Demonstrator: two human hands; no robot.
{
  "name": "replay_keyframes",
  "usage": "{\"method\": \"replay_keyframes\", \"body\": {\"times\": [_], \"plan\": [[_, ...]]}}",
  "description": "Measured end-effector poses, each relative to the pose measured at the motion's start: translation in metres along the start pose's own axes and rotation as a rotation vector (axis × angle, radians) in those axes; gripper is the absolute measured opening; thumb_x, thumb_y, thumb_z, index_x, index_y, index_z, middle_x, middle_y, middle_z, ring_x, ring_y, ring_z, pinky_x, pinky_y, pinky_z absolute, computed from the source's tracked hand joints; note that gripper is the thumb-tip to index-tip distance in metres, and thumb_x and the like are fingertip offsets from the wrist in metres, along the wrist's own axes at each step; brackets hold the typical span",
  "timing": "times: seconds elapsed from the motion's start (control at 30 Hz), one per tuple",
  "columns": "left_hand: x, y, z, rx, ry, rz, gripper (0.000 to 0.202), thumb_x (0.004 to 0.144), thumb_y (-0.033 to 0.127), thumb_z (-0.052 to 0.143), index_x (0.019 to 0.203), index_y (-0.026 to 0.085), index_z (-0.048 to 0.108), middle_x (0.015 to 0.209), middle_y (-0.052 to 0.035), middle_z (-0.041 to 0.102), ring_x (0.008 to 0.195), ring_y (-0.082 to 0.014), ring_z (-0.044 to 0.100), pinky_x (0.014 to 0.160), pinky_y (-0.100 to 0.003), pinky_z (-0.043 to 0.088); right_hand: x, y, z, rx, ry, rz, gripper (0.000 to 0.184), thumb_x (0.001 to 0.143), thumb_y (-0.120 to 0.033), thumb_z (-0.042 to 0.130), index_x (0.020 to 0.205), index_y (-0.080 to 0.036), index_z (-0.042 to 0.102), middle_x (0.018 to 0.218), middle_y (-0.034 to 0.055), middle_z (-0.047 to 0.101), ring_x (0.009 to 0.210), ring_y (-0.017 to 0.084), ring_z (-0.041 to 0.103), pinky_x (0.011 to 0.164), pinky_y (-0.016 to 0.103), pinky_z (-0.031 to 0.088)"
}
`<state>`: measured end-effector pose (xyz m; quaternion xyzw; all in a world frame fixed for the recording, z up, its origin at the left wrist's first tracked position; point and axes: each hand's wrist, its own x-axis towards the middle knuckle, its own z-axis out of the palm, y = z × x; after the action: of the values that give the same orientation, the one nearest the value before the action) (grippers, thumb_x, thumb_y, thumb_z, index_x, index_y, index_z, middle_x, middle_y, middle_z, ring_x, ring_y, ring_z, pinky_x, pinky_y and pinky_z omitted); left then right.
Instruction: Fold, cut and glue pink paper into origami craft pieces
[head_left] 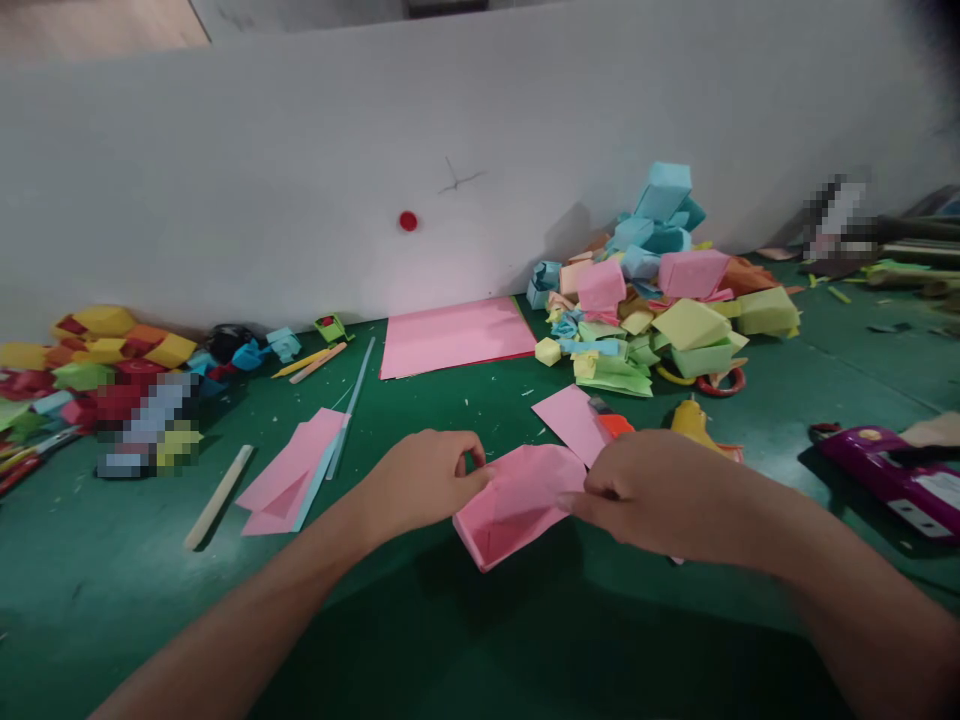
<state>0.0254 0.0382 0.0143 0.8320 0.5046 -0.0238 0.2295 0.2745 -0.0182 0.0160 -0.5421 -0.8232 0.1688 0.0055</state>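
Between my hands is a pink folded paper box (517,500), tilted, with its hollow inside facing me. My left hand (424,475) pinches the box's upper left edge between thumb and fingers. At the box's right side my right hand (637,490) is closed, its thumb pressed on the paper; the fingertips behind are hidden. Just beyond the right hand lie a flat pink paper piece (574,420) and an orange-handled cutter (616,425), partly covered. A yellow glue gun (694,425) rests behind my right wrist.
Pink sheets (457,340) lie against the white wall (300,180). Folded paper shapes are heaped at right (694,325) and left (105,345). Pink and blue strips (296,475), a wooden stick (219,497) and pencils (309,362) lie left. A purple tool (892,470) stands right on the green table (360,640).
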Motion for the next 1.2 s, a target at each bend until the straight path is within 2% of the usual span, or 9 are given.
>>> {"method": "replay_keyframes", "body": {"times": [0.1,0.17,0.33,0.47,0.67,0.83,0.93,1.03,1.2], "plan": [[-0.003,-0.003,0.008,-0.101,0.005,-0.003,0.041,0.094,0.038,0.049,0.132,0.025,0.055,0.066,0.0034,0.062,0.061,-0.0193,0.059,0.053,-0.028,0.027,0.001,-0.009,0.006,-0.02,-0.01,-0.004,0.061,0.097,-0.06,0.043,0.051,-0.021,0.041,0.052,0.0024,0.052,0.047,0.014,0.04,0.049,0.032,0.017],[-0.008,-0.005,0.015,-0.156,0.036,-0.012,0.044,0.095,0.032,0.047,0.138,0.025,0.047,0.062,0.0057,0.057,0.059,-0.0188,0.058,0.053,-0.028,0.027,0.004,-0.016,0.01,-0.01,-0.007,0.018,0.061,0.098,-0.062,0.041,0.053,-0.02,0.046,0.053,0.0028,0.054,0.049,0.014,0.043,0.05,0.032,0.016],[-0.014,-0.003,0.027,-0.23,0.07,-0.064,0.04,0.094,0.033,0.048,0.133,0.024,0.043,0.06,0.0068,0.055,0.056,-0.0191,0.056,0.052,-0.028,0.028,0.017,-0.025,0.016,0.01,0.116,0.089,0.054,0.098,-0.058,0.043,0.062,-0.02,0.057,0.062,0.0057,0.063,0.056,0.017,0.053,0.051,0.032,0.016],[-0.011,-0.003,0.028,-0.284,0.096,-0.101,0.038,0.095,0.045,0.048,0.126,0.024,0.045,0.069,0.0039,0.06,0.063,-0.0205,0.061,0.054,-0.028,0.033,0.023,-0.023,0.022,0.038,0.157,0.114,0.03,0.093,-0.041,0.054,0.071,-0.021,0.059,0.069,0.0051,0.068,0.061,0.019,0.058,0.052,0.031,0.018],[-0.007,-0.011,0.027,-0.533,0.032,-0.196,0.06,0.095,0.061,0.042,0.142,0.025,0.031,0.087,0.0013,0.066,0.053,-0.0176,0.064,0.055,-0.03,0.046,0.028,-0.016,0.023,0.151,0.24,0.106,0.015,0.093,-0.024,0.049,0.082,-0.022,0.06,0.074,0.0033,0.07,0.063,0.018,0.058,0.052,0.03,0.023],[-0.003,-0.007,0.019,-1.098,0.217,-0.232,0.068,0.079,0.046,0.065,0.137,0.019,0.04,0.1,-0.0055,0.067,0.083,-0.0204,0.068,0.068,-0.03,0.054,0.033,-0.008,0.021,0.369,0.282,0.057,0.017,0.096,-0.027,0.049,0.096,-0.027,0.066,0.084,-0.0019,0.073,0.071,0.015,0.064,0.059,0.025,0.037],[-0.002,-0.008,0.014,-1.282,0.244,-0.273,0.055,0.069,0.032,0.071,0.119,0.019,0.054,0.097,-0.0037,0.067,0.078,-0.0159,0.064,0.065,-0.025,0.051,0.034,-0.008,0.022,0.405,0.31,0.009,0.015,0.093,-0.024,0.053,0.091,-0.026,0.068,0.086,-0.0017,0.074,0.075,0.016,0.064,0.061,0.025,0.039],[0.001,-0.013,0.012,-1.241,0.209,-0.275,0.043,0.063,0.027,0.075,0.103,0.018,0.062,0.09,-0.0013,0.065,0.069,-0.0119,0.059,0.059,-0.022,0.045,0.035,-0.009,0.025,0.372,0.331,-0.001,0.017,0.092,-0.021,0.052,0.092,-0.025,0.068,0.086,-0.0005,0.074,0.076,0.017,0.065,0.062,0.026,0.04],[0.006,-0.025,0.013,-0.843,0.127,-0.126,0.021,0.068,0.028,0.072,0.087,0.017,0.073,0.085,-0.0022,0.069,0.075,-0.016,0.06,0.063,-0.025,0.042,0.037,-0.008,0.029,0.35,0.332,-0.079,0.023,0.095,-0.019,0.05,0.097,-0.026,0.071,0.096,0.0001,0.076,0.082,0.017,0.067,0.07,0.028,0.045]]}}
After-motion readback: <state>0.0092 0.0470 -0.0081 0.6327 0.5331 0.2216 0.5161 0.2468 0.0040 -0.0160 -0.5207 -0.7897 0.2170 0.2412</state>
